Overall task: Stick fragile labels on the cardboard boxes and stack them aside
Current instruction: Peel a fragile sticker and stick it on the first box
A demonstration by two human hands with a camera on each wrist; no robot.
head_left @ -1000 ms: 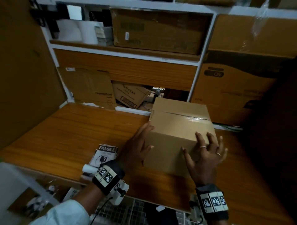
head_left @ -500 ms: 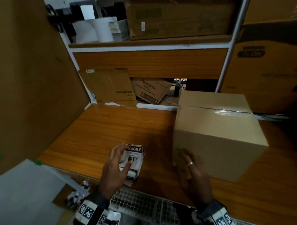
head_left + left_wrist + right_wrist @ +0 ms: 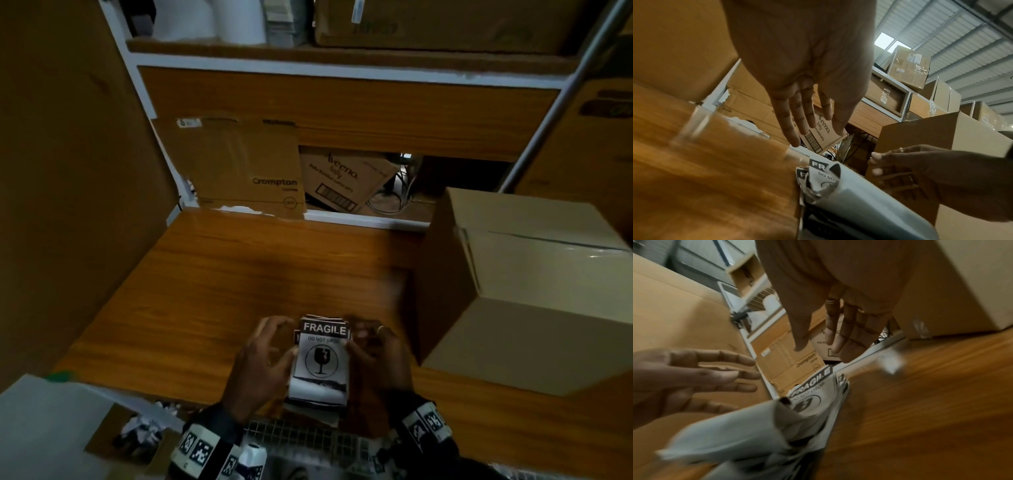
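A stack of black-and-white FRAGILE labels [image 3: 322, 356] lies at the front edge of the wooden table [image 3: 222, 281]. My left hand [image 3: 263, 359] is at the stack's left side and my right hand [image 3: 376, 349] at its right side. In the left wrist view the left hand [image 3: 801, 113] hovers over the labels [image 3: 824, 173] with straight fingers. The right wrist view shows my right hand [image 3: 838, 331] with its fingers extended above the labels [image 3: 816, 395]. Neither hand holds a label. The taped plain cardboard box [image 3: 527, 291] stands on the table to the right, untouched.
A flattened Crompton carton [image 3: 246, 168] and an Aveeno box [image 3: 346, 178] lean behind the table's back edge. White rolls [image 3: 222, 17] sit on the shelf above. A large brown panel [image 3: 68, 171] walls the left side. A white sheet [image 3: 44, 421] and a wire mesh [image 3: 308, 438] lie below the front edge.
Both hands have left the cardboard box. The left hand went to the label stack first, then the right hand joined it. The view has swung left, putting the box at the right.
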